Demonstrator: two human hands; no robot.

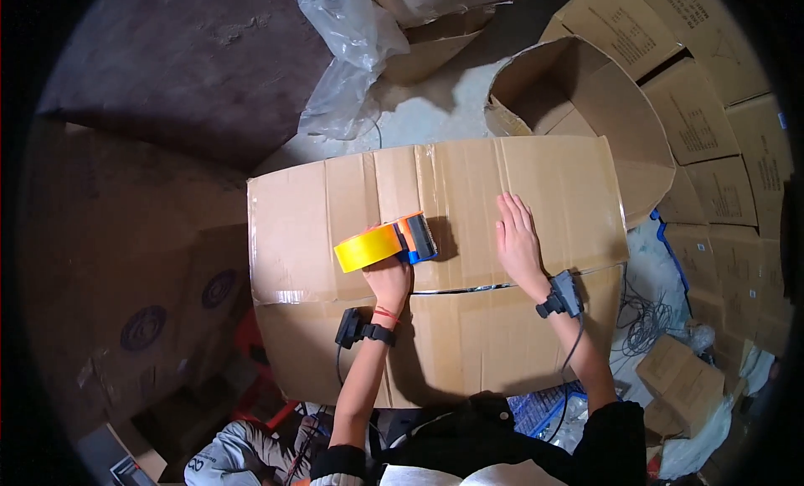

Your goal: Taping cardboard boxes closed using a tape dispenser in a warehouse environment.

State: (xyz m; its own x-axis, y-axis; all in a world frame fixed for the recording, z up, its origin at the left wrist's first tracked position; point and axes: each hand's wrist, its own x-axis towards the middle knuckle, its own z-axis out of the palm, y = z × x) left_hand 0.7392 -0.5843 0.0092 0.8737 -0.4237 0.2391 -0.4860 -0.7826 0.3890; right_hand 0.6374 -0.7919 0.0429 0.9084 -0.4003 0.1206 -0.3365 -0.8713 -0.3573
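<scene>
A large brown cardboard box lies in front of me with its two top flaps folded inward, and a narrow dark gap shows along part of their seam. My left hand is closed around a tape dispenser, orange and blue with a dark front edge, which carries a roll of yellow tape. The dispenser is over the far flap, left of the middle. To the right, my right hand lies flat on the same flap, fingers stretched out and holding nothing.
An open cardboard box stands beyond the far right corner. Stacked cartons line the right side, and clear plastic sheeting hangs at the back. Tangled black cable lies at the right. A person's sleeve shows at lower left.
</scene>
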